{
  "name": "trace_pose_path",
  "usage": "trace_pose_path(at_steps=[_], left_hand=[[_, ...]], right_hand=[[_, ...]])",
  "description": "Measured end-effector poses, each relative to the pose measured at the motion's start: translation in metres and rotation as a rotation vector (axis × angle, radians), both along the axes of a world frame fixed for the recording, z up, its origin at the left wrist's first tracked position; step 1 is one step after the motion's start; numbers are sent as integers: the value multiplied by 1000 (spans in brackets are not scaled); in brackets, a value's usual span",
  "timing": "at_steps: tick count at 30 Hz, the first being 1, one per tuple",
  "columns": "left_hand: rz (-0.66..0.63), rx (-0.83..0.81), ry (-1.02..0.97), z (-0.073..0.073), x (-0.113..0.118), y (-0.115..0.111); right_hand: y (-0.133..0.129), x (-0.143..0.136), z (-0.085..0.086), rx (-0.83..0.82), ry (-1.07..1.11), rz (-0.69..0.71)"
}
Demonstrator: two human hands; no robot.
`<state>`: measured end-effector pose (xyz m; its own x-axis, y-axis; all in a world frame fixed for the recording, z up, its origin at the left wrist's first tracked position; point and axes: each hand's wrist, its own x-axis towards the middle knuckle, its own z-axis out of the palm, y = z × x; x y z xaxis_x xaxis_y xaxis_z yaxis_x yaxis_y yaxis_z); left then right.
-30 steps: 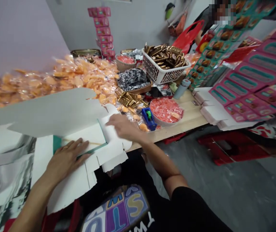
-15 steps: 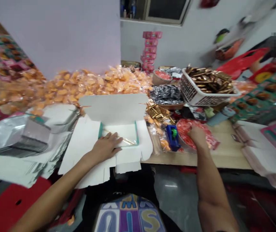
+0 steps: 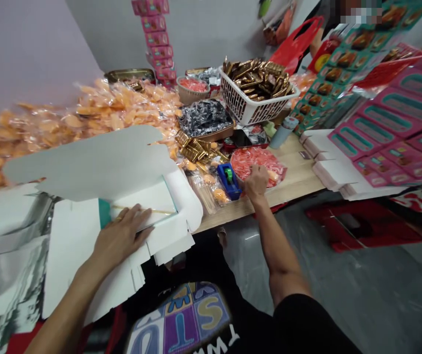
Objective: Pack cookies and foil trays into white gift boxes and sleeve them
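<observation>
My left hand (image 3: 122,233) lies with its fingers spread on the near edge of an open white box (image 3: 152,201). Inside the box a thin gold strip (image 3: 163,212) shows beside the fingertips. My right hand (image 3: 257,181) is at the near side of a bowl of red packets (image 3: 248,160), its fingers bent down among them; what they hold, if anything, is hidden. A blue tape dispenser (image 3: 228,181) with a green core stands just left of that hand.
Orange packets (image 3: 122,110) are heaped behind the box. Further right are black packets (image 3: 205,117), a white basket (image 3: 248,105) of brown-gold packets and a grey bottle (image 3: 284,132). Stacked pink boxes (image 3: 399,113) stand at the right. A person is partly visible behind.
The view has swung to the right, so the box and table sit further left. My left hand stays on the box and my right hand stays at the red packets.
</observation>
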<state>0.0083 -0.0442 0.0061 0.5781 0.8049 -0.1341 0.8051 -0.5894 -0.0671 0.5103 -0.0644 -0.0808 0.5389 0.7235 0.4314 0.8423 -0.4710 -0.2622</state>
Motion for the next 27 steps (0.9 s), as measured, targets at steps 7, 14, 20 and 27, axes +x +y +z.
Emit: trace_pose_path(at_steps=[7, 14, 20, 27], left_hand=[[-17, 2, -74, -2, -5, 2], [-3, -1, -42, 2, -1, 0], [17, -8, -67, -1, -3, 0], [41, -30, -44, 1, -1, -1]], right_hand=[[-7, 41, 12, -143, 30, -145], [-6, 17, 30, -43, 0, -36], [38, -40, 52, -187, -37, 664], [43, -66, 45, -350, -133, 626]])
